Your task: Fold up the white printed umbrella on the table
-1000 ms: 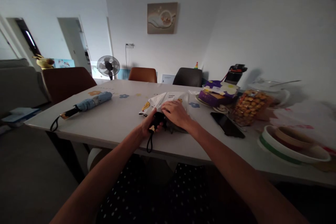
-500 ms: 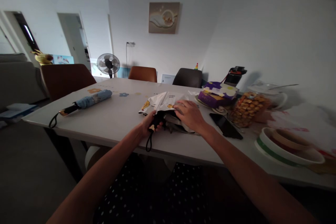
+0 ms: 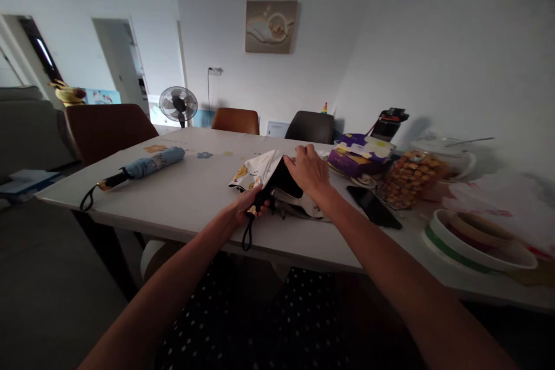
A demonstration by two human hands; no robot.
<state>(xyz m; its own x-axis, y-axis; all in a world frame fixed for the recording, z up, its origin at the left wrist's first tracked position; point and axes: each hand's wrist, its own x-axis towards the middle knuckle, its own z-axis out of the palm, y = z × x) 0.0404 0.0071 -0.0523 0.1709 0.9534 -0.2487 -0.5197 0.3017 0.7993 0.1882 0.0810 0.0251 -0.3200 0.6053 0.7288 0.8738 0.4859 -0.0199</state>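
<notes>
On the white rectangular table [image 3: 186, 202], between your hands, lies the white, yellow-printed fabric umbrella [image 3: 262, 165]: your left hand [image 3: 245, 206] grips its black handle [image 3: 260, 199], your right hand [image 3: 311, 172] its raised canopy edge. A furled blue fabric umbrella [image 3: 154, 165] lies left; a flat black phone [image 3: 374, 207] lies near your right forearm.

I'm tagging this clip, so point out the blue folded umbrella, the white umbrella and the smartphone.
Blue folded umbrella [image 3: 156, 163], head view: canopy.
White umbrella [image 3: 263, 165], head view: printed canopy.
Smartphone [image 3: 373, 206], head view: dark screen.
</notes>
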